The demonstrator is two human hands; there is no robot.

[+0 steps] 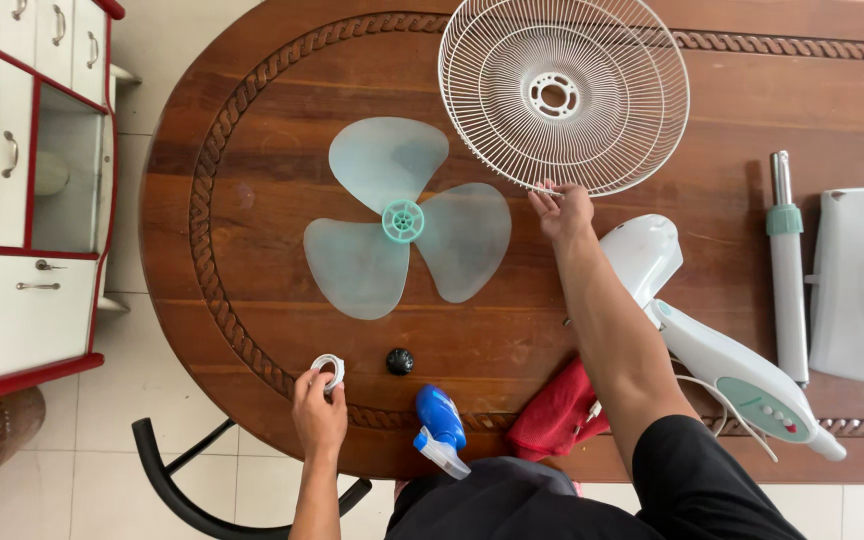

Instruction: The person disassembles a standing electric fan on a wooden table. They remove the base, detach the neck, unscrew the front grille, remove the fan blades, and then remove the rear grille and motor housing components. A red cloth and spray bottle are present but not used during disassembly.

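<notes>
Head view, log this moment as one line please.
left hand: holds white ring | right hand: grips fan grille rim | fan blade: flat on table

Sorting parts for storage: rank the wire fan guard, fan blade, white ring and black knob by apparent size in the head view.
1. wire fan guard
2. fan blade
3. white ring, held by the left hand
4. black knob, only slightly smaller

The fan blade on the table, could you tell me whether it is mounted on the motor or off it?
Off. The fan blade lies flat on the wooden table, apart from the white motor body.
</notes>
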